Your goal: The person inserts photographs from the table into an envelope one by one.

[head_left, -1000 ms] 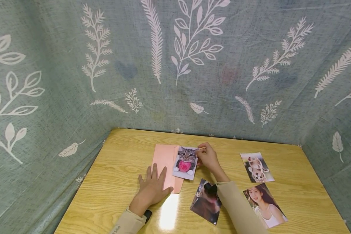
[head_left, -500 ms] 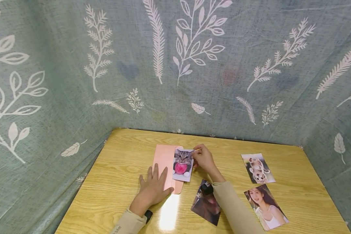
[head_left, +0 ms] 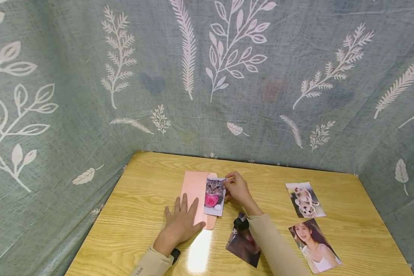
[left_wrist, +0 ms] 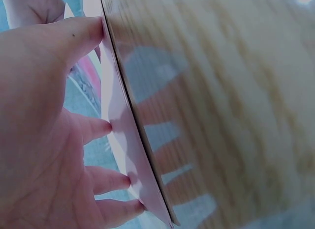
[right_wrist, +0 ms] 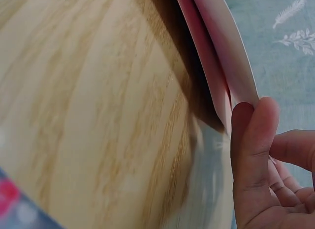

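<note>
A pink envelope lies on the wooden table, its flap side to the right. My left hand rests on it with fingers spread; in the left wrist view the fingertips press on the envelope. Thumb and fingers of my right hand pinch the right edge of a cat photo, which shows a grey cat with a pink ball. The photo's left part is hidden inside the envelope's opening. From the right wrist view, the photo's pale back bends slightly over the envelope flap.
A dark photo lies partly beneath the right forearm. Farther right are a kitten photo and a portrait photo of a person in a white top. A leaf-patterned curtain stands behind the table.
My right hand has moved left with the cat photo, and more of the photo's left side is now covered by the envelope. The left hand has stayed in place.
</note>
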Available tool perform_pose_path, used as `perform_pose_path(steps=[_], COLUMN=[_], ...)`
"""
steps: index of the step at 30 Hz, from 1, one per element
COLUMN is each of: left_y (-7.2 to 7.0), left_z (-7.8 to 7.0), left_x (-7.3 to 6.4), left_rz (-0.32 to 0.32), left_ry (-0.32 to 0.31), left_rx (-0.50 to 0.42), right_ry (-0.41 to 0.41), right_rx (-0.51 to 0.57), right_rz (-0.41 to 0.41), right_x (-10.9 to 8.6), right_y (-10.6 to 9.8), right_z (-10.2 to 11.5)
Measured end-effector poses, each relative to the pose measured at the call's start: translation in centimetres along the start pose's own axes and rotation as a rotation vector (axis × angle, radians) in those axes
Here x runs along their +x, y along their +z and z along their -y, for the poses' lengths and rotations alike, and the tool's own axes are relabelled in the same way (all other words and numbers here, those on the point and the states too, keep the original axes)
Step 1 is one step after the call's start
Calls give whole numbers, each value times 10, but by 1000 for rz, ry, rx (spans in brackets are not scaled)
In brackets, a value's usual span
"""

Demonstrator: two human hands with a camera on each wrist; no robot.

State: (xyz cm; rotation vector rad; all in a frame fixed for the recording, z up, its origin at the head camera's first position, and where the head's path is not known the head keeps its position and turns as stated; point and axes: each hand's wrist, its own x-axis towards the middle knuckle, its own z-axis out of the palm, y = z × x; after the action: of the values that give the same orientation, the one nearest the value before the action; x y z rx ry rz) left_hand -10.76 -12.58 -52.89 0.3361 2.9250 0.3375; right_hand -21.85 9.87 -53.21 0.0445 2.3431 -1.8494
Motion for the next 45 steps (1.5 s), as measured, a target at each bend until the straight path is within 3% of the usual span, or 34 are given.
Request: perform_pose_path(steps=[21, 45], left_y=[1, 1], left_z=[1, -1], left_x=[3, 2], left_rz=[10, 22], left_ry=[-6, -11], left_rx=[24, 33], right_ry=[-25, -38], right_rx=[31, -85], right_rz=[64, 64], right_x=[9, 13], right_y=[20, 40], right_z=[5, 3])
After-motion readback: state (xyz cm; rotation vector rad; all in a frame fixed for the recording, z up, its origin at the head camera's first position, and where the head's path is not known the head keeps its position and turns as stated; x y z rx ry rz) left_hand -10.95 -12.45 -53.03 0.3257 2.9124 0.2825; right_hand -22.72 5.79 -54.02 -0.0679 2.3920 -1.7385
